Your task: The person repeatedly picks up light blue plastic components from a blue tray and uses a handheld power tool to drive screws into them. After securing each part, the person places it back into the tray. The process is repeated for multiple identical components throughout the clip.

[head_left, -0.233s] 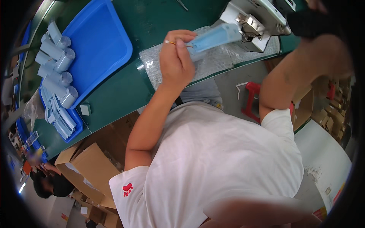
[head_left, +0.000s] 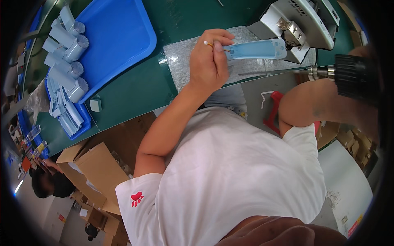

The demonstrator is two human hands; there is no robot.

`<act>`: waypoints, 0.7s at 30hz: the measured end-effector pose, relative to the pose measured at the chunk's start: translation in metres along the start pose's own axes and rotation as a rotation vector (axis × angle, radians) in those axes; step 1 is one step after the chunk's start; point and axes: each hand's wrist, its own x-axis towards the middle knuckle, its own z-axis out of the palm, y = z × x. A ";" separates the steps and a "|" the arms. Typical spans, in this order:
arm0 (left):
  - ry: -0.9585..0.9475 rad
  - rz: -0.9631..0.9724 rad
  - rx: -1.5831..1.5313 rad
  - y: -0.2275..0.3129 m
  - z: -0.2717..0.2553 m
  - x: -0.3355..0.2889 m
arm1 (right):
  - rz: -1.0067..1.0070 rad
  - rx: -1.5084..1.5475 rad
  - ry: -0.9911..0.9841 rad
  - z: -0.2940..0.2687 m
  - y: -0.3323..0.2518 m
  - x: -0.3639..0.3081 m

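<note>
Light-blue plastic half-shell is, in the head view, lying between the fingers of the left hand, over the bubble-wrap sheet on the green workbench. Its far end is pointing toward the grey screw feeder; whether they are touching, I cannot tell. The left hand is pinching the near end, thumb against fingers. The right hand is seemingly gripping the black electric screwdriver, but most of its fingers are disappearing in the dark rim.

By my judgement, the shell is weighing little, being stiff but thin-walled, and smooth enough for slipping; holding it by the side edges would be safest, without pulling the thin orange wire with white connector. It is looking long, slightly curved, hollow like a trough, half-translucent, and showing small holes at the rounded far end.
</note>
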 end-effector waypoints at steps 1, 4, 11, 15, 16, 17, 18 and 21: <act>0.015 0.013 0.000 -0.001 0.000 -0.001 | 0.037 0.013 -0.044 0.002 0.003 -0.003; 0.047 0.045 -0.014 -0.005 0.001 -0.001 | 0.115 0.020 -0.142 0.008 0.014 -0.004; 0.059 0.028 -0.018 -0.005 0.001 -0.001 | 0.053 0.035 -0.090 0.015 0.022 0.000; 0.059 0.028 0.000 -0.005 0.000 0.000 | -0.026 0.042 -0.013 0.016 0.018 0.009; 0.061 0.032 0.000 -0.005 0.000 0.001 | -0.030 0.043 -0.004 0.016 0.019 0.009; 0.064 0.036 -0.001 -0.005 0.000 0.001 | -0.035 0.043 -0.005 0.018 0.018 0.009; 0.067 0.039 0.000 -0.005 0.000 0.001 | -0.038 0.041 -0.005 0.019 0.020 0.008; 0.079 0.051 -0.001 -0.006 0.001 0.001 | -0.041 0.043 -0.008 0.023 0.023 0.004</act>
